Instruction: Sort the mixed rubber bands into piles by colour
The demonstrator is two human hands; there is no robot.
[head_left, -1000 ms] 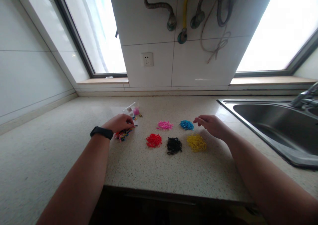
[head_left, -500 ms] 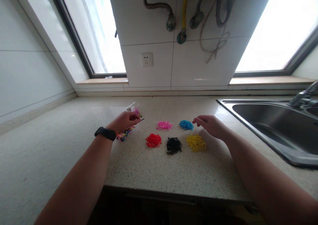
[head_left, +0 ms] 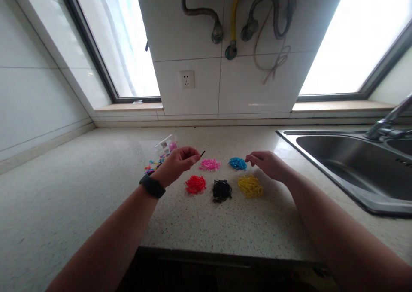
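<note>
Head view: speckled stone countertop (head_left: 206,232), pale, ran across the frame, with its front edge above a dark gap. Left hand (head_left: 180,163), a dark wristband (head_left: 152,186) at its wrist, pinched a thin black strip (head_left: 202,153) just above and left of the pink pile (head_left: 210,165). Right hand (head_left: 264,162) was loosely curled at the right edge of the blue pile (head_left: 237,163); could not tell whether it gripped anything. Nearer the front edge lay, left to right, the red pile (head_left: 195,184), black pile (head_left: 222,190) and yellow pile (head_left: 250,186), all set apart. Mixed-colour pile (head_left: 152,165) lay partly behind the left hand, near a clear plastic packet (head_left: 164,144). Steel sink (head_left: 341,163) sat at right. White-tiled wall (head_left: 199,101) behind carried a socket (head_left: 186,79) and a yellow hose (head_left: 235,15), between two bright windows (head_left: 117,38).
</note>
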